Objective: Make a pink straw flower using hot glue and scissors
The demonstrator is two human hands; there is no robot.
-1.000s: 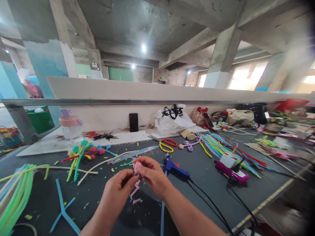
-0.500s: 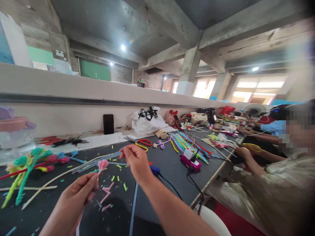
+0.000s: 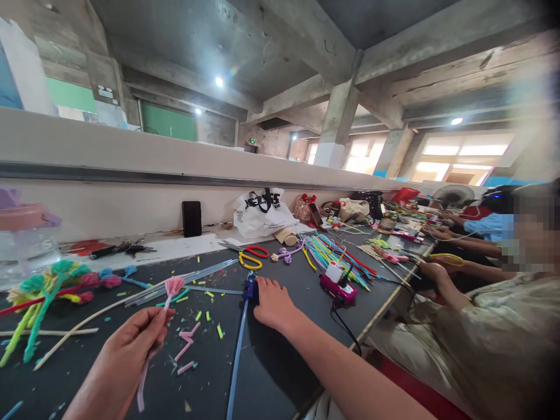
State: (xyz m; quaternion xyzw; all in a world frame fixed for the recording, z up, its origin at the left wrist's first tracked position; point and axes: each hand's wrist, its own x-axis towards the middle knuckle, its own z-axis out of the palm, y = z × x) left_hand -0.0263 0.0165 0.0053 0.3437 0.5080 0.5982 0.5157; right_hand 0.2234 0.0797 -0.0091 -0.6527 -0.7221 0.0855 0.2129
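Note:
A small pink flower (image 3: pixel 174 285) on a pale pink stem is pinched between the thumb and fingers of my left hand (image 3: pixel 135 350); the stem hangs below the palm. To the right, my right hand (image 3: pixel 273 303) is wrapped round a dark blue glue gun (image 3: pixel 250 287) on the table. A clear glue stick (image 3: pixel 237 361) runs from beside the glue gun toward the near edge. Pink offcuts (image 3: pixel 186 347) and green bits (image 3: pixel 219 331) lie between the hands.
Scissors (image 3: pixel 250 261), clear sticks (image 3: pixel 188 281) and a phone (image 3: pixel 191 219) are beyond the hands. Fuzzy stems (image 3: pixel 48 303) lie at the left. Right of centre are coloured stems (image 3: pixel 345 256) and a magenta power strip (image 3: pixel 338 290). Another person (image 3: pixel 476 338) sits at the right.
My right hand has moved right and down from near the flower and taken hold of the blue glue gun. My left hand with the flower has shifted slightly left.

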